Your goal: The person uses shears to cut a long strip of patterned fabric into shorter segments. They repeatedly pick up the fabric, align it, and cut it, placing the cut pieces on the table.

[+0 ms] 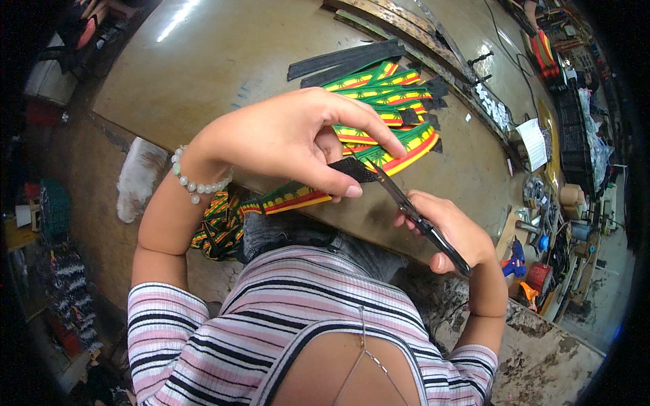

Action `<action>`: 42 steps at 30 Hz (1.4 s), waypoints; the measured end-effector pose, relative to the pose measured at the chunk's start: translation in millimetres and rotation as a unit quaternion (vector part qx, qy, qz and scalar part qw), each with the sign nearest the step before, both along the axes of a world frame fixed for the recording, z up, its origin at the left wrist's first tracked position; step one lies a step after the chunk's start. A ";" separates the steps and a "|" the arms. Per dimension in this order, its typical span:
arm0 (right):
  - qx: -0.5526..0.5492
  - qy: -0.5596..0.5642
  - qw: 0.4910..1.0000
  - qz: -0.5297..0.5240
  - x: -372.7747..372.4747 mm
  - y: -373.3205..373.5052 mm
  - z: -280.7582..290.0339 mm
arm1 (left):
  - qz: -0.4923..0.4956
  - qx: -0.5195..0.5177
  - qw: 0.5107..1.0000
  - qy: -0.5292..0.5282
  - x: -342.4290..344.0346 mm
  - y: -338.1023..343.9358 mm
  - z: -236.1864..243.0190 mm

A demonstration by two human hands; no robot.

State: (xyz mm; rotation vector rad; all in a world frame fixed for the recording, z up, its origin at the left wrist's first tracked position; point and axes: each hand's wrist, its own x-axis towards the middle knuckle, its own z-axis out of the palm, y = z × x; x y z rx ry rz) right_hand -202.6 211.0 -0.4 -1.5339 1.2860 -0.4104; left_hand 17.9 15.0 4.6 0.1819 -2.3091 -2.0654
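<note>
My left hand [284,139] is closed on a patterned strap [410,150] in green, yellow and red, pinching it near a black section between thumb and fingers. One end of the strap curves out past my fingertips; the other trails down toward my lap. My right hand [460,230] grips dark scissors [428,229], whose blade tips reach up to the strap beside the black section. Whether the blades touch it I cannot tell. Beyond my left hand, several similar straps [386,95] with black ends lie overlapping on the table.
More patterned strap lies in a tangled heap [220,230] by my lap. The brown table [203,68] has metal rails [406,30] along its far side. To the right are a blue glue gun [514,260], a red spool [539,276] and a white paper sheet [532,144].
</note>
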 end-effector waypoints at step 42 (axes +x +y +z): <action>-0.266 -0.307 0.731 -0.548 45.2 -21.4 -39.4 | 0.105 -0.290 0.933 0.184 -15.5 40.1 -15.1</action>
